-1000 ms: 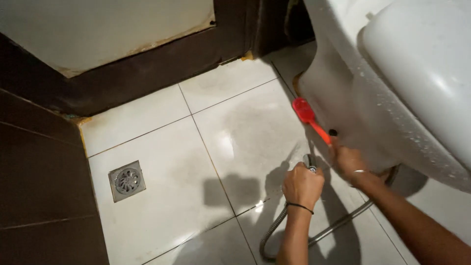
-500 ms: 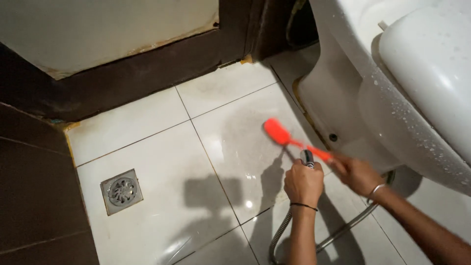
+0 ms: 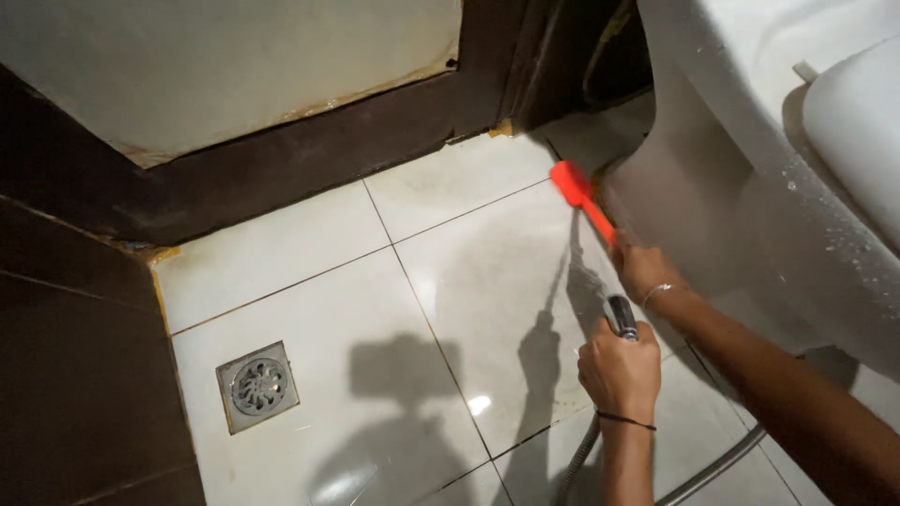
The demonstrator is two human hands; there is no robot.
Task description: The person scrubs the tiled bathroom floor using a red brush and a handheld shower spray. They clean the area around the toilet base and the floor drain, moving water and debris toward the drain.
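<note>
My right grip (image 3: pixel 642 267) is holding the red brush (image 3: pixel 574 187), its head reaching ahead to the toilet (image 3: pixel 712 187) base. My left grip (image 3: pixel 619 365), just behind, is clasping the sprayer (image 3: pixel 621 315). Floor (image 3: pixel 309 290) looking wet, corner grime remaining.

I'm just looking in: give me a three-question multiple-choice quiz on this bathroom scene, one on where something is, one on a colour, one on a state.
1. Where is the floor drain?
A. lower left of the tiled floor
B. under the toilet
C. beside the right hand

2. What colour is the brush?
A. blue
B. red-orange
C. green

3. How does the left hand stand?
A. open and flat on the tiles
B. closed around the metal sprayer
C. resting on the toilet

Answers: 1 A, the square metal grate sits near the dark wall at lower left. 2 B, its head and handle are bright red-orange in the right hand. 3 B, its fingers wrap the sprayer's handle above the hose.
</note>
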